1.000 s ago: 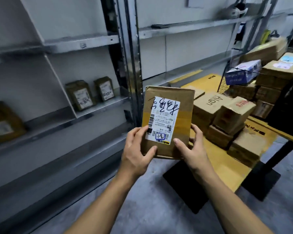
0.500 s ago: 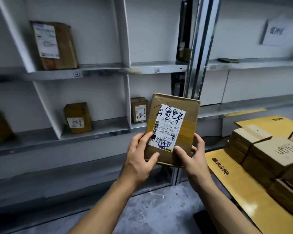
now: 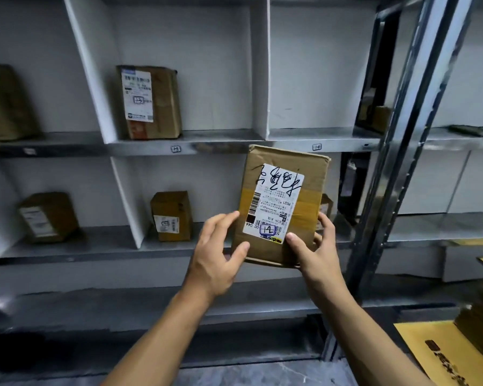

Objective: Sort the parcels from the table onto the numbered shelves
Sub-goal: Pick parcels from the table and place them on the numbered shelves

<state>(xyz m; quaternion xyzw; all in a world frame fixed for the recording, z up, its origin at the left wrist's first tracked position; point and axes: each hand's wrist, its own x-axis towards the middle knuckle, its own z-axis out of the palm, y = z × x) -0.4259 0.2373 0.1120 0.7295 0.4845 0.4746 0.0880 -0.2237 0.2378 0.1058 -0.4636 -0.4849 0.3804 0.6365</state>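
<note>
- Shelving (image 3: 262, 140): numbered tags along the front edge, so you can match the label.
- Parcel (image 3: 279, 207): held upright facing you, before the middle bays, label readable.
- Left hand (image 3: 218, 257), right hand (image 3: 315, 252): fingers curled round the parcel's lower corners, leaving the label uncovered.

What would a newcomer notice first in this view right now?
First the brown parcel held up at centre frame by the left hand and right hand, its white label scrawled with black marker. Behind it, white-divided shelves hold a few smaller boxes, the tallest on the upper level, left of the parcel.
</note>
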